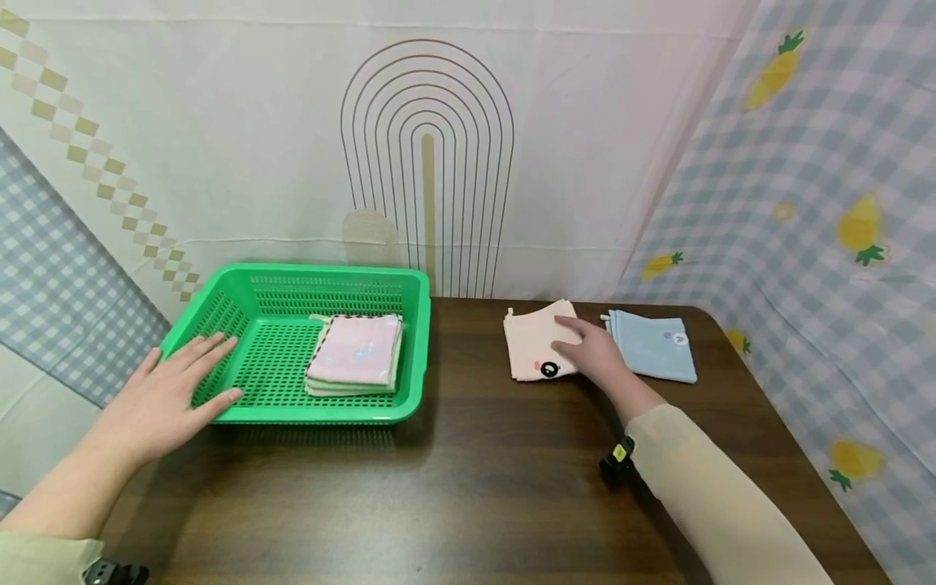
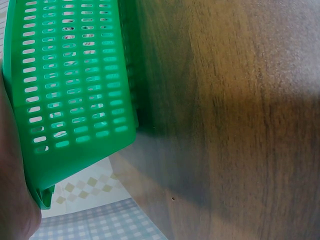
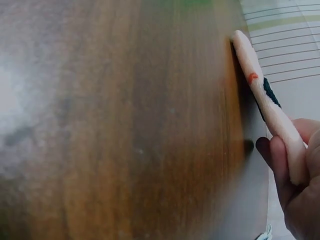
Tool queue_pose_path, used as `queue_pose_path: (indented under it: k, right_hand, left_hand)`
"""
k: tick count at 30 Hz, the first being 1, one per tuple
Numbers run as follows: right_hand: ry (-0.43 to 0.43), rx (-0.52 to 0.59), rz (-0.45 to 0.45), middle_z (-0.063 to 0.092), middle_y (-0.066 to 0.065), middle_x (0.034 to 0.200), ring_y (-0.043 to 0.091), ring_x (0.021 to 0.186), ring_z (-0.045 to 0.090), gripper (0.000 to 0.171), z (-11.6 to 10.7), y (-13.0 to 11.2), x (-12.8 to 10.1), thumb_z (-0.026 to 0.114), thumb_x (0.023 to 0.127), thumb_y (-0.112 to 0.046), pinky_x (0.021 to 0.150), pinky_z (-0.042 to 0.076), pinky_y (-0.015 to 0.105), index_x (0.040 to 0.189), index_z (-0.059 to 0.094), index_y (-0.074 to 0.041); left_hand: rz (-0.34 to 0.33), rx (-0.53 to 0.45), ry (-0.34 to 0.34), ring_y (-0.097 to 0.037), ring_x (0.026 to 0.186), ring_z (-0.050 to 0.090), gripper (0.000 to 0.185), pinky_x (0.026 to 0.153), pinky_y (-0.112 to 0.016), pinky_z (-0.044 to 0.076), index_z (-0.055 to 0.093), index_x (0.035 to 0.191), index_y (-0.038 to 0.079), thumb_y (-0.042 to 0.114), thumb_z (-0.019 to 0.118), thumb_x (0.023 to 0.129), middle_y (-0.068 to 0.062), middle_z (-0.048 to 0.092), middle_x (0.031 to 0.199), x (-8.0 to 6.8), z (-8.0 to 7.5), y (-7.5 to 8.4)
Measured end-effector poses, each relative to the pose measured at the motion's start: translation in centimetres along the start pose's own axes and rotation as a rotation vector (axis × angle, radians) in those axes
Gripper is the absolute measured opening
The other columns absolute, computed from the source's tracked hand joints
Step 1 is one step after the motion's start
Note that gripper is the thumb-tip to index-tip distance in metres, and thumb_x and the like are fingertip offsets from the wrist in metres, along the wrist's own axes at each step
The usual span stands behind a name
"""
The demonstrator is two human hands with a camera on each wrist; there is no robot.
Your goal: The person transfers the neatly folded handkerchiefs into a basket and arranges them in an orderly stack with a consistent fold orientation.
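Note:
My right hand [image 1: 598, 351] holds a folded peach-pink washcloth [image 1: 528, 345] by its right edge. In the right wrist view that washcloth [image 3: 246, 57] is seen edge-on, with fingers under it and its far end slanting up near the tabletop; a dark eye and a red patch show on it. My left hand [image 1: 164, 400] lies over the front left corner of a green plastic basket [image 1: 417, 390], fingers spread straight above the rim. Inside the basket, toward its right, sits a small stack of folded washcloths [image 1: 354, 351], a pink one on top.
Just right of my right hand lies a folded blue washcloth [image 1: 652, 348] with a small white badge. The brown wooden table [image 1: 439, 496] runs back to a white patterned cloth [image 1: 585, 162]. On the right hangs a checked curtain [image 1: 812, 268] with fruit prints.

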State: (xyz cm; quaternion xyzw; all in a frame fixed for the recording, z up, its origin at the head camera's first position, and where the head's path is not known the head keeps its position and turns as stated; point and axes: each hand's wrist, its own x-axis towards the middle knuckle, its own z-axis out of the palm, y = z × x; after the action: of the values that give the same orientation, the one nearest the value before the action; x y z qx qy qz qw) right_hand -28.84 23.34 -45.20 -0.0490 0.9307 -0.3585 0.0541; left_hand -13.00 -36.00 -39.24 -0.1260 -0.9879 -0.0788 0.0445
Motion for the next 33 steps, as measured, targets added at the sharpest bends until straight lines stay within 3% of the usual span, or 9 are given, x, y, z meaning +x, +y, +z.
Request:
queue_pose_path:
  k: [9, 19, 25, 33]
  right_hand:
    - [0.005, 0.109, 0.009, 0.038, 0.008, 0.156, 0.032, 0.145, 0.03, 0.058, 0.1, 0.2, -0.6, 0.068, 0.095, -0.031, 0.113, 0.034, 0.052, 0.149, 0.048, -0.026]
    - [0.026, 0.209, 0.031, 0.034, 0.01, 0.158, 0.03, 0.143, 0.035, 0.06, 0.2, -0.2, -1.2, 0.068, 0.095, -0.027, 0.104, 0.043, 0.049, 0.15, 0.046, -0.027]
    - [0.041, 0.264, 0.035, 0.036, 0.013, 0.157, 0.029, 0.131, 0.047, 0.061, 0.1, -0.9, -1.7, 0.068, 0.095, -0.023, 0.096, 0.048, 0.042, 0.151, 0.045, -0.026]
    - [0.07, 0.345, 0.03, 0.05, 0.017, 0.144, 0.025, 0.103, 0.062, 0.059, 0.4, -2.2, -2.3, 0.068, 0.095, -0.02, 0.074, 0.055, 0.026, 0.149, 0.047, -0.028]
  left_hand:
    - [0.002, 0.0, 0.004, -0.041, 0.146, 0.023, 0.082, 0.117, -0.055, -0.015, 0.018, 0.161, 0.02, 0.051, 0.058, 0.096, -0.017, 0.024, 0.162, 0.0, 0.0, 0.0]
    - [-0.001, 0.001, 0.003, -0.042, 0.146, 0.024, 0.082, 0.117, -0.053, -0.017, 0.017, 0.161, 0.02, 0.051, 0.058, 0.096, -0.017, 0.024, 0.162, 0.0, 0.1, -0.1]
    - [-0.001, -0.002, 0.007, -0.042, 0.146, 0.023, 0.083, 0.117, -0.053, -0.016, 0.017, 0.161, 0.02, 0.051, 0.058, 0.096, -0.018, 0.025, 0.161, -0.1, 0.1, 0.0]
    - [0.009, 0.002, 0.028, -0.043, 0.145, 0.025, 0.082, 0.118, -0.054, -0.015, 0.016, 0.161, 0.022, 0.052, 0.058, 0.096, -0.017, 0.025, 0.161, -0.1, 0.1, -0.2]
